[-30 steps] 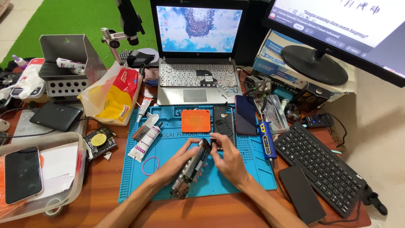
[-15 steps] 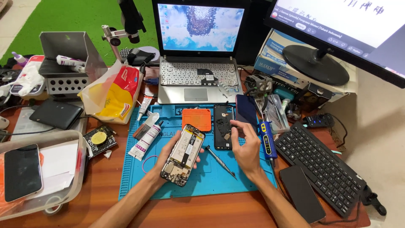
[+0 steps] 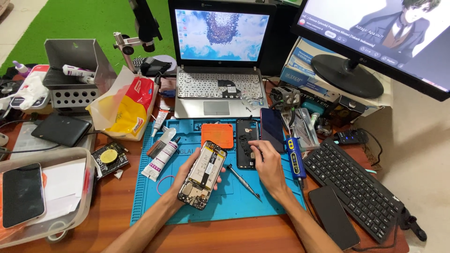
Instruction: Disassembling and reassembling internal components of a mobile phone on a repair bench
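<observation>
My left hand (image 3: pixel 185 175) holds an opened phone (image 3: pixel 203 174) with its circuit boards showing, tilted above the blue work mat (image 3: pixel 154 201). My right hand (image 3: pixel 268 164) rests on the mat, fingertips touching the lower part of a black phone back cover (image 3: pixel 244 136) that lies flat. A thin screwdriver (image 3: pixel 243 182) lies on the mat between my hands. An orange square pad (image 3: pixel 217 135) sits just left of the cover.
A dark phone (image 3: pixel 272 129) and a blue electric tool (image 3: pixel 295 156) lie right of the cover. Glue tubes (image 3: pixel 160 157) sit on the mat's left edge. A laptop (image 3: pixel 218 61), keyboard (image 3: pixel 354 187), monitor (image 3: pixel 379 42), plastic tray (image 3: pixel 70 213) and black phone (image 3: pixel 333 218) surround it.
My left hand lifted the opened phone and turned it boards-up. My right hand let go of it, set the screwdriver down on the mat and reached to the black back cover.
</observation>
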